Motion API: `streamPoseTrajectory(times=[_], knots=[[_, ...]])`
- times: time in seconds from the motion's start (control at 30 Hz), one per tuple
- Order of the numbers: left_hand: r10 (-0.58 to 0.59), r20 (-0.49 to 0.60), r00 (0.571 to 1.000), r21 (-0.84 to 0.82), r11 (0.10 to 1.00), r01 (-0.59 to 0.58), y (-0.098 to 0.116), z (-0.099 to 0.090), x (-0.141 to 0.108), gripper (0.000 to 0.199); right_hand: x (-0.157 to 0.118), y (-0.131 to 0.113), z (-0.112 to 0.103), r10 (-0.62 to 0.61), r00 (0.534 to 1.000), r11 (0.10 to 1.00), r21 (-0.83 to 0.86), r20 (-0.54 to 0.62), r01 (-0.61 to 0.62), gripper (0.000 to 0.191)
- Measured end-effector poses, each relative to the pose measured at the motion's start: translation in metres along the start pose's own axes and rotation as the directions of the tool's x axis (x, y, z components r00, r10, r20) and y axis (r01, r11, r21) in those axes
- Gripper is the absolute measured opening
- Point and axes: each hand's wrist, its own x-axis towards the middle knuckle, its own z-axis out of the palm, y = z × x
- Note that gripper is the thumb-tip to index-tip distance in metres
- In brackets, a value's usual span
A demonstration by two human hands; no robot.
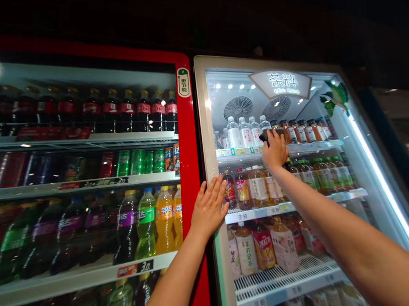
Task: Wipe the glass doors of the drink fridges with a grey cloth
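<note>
My left hand (210, 207) lies with its fingers stretched out against the left frame of the white-framed glass fridge door (203, 125). Higher up, my right hand (275, 150) is closed around a dark object (271, 134) at the glass, near the top shelf. Its exact kind is mostly hidden by my fingers. Behind the glass, clear bottles with white labels (246, 132) stand just left of that hand. Amber drink bottles (302, 130) are to its right. Bottled teas (259, 184) fill the shelf below.
A red-framed fridge (187, 140) stands close on the left, holding cola bottles (126, 107), green cans (138, 162) and orange soda bottles (164, 214). A lit sign (279, 83) hangs at the top of the right fridge. A bright light strip (384, 184) runs down its right side.
</note>
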Motion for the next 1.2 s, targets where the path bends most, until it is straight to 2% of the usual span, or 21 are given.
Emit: streamPoseTrajectory(times=[0.07, 0.13, 0.17, 0.23, 0.27, 0.33, 0.37, 0.53, 0.73, 0.93, 1.2], knots=[[-0.005, 0.017, 1.000, -0.006, 1.000, 0.005, 0.000, 0.000, 0.000, 0.074, -0.005, -0.018, 0.008, -0.055, 0.998, 0.998, -0.005, 0.021, 0.055, 0.055], [-0.009, 0.048, 0.999, -0.016, 1.000, 0.009, 0.001, -0.002, 0.001, 0.073, -0.011, -0.044, 0.018, -0.239, 0.970, 0.971, 0.013, 0.049, 0.239, 0.057], [-0.011, 0.069, 0.998, -0.022, 1.000, 0.012, 0.001, -0.003, 0.001, 0.073, -0.014, -0.058, 0.023, -0.354, 0.933, 0.935, 0.034, 0.063, 0.352, 0.057], [-0.020, 0.115, 0.993, -0.030, 0.999, 0.023, 0.003, -0.005, 0.001, 0.076, -0.020, -0.082, 0.030, -0.568, 0.817, 0.822, 0.102, 0.095, 0.560, 0.058], [-0.028, 0.134, 0.991, -0.028, 0.999, 0.032, 0.004, -0.007, 0.000, 0.078, -0.022, -0.092, 0.033, -0.642, 0.759, 0.765, 0.149, 0.112, 0.626, 0.059], [-0.054, 0.157, 0.986, -0.006, 0.998, 0.055, 0.006, -0.009, -0.004, 0.082, -0.024, -0.107, 0.036, -0.724, 0.677, 0.686, 0.238, 0.134, 0.687, 0.060], [-0.069, 0.162, 0.984, 0.012, 0.998, 0.068, 0.008, -0.011, -0.008, 0.083, -0.025, -0.111, 0.036, -0.740, 0.658, 0.668, 0.267, 0.140, 0.694, 0.060], [-0.108, 0.201, 0.974, 0.064, 0.993, 0.097, 0.008, -0.023, -0.035, 0.088, -0.043, -0.107, 0.028, -0.763, 0.626, 0.645, 0.259, 0.161, 0.719, 0.057], [-0.180, 0.293, 0.939, 0.032, 0.983, 0.178, 0.011, -0.045, -0.064, 0.091, -0.091, -0.083, 0.012, -0.761, 0.609, 0.649, 0.219, 0.226, 0.729, 0.051], [-0.193, 0.380, 0.905, 0.003, 0.978, 0.207, 0.027, -0.063, -0.093, 0.088, -0.154, -0.057, -0.006, -0.762, 0.579, 0.643, 0.232, 0.292, 0.730, 0.054], [-0.154, 0.446, 0.882, -0.063, 0.977, 0.202, 0.049, -0.075, -0.125, 0.092, -0.245, -0.022, -0.028, -0.748, 0.571, 0.656, 0.246, 0.338, 0.714, 0.055]])
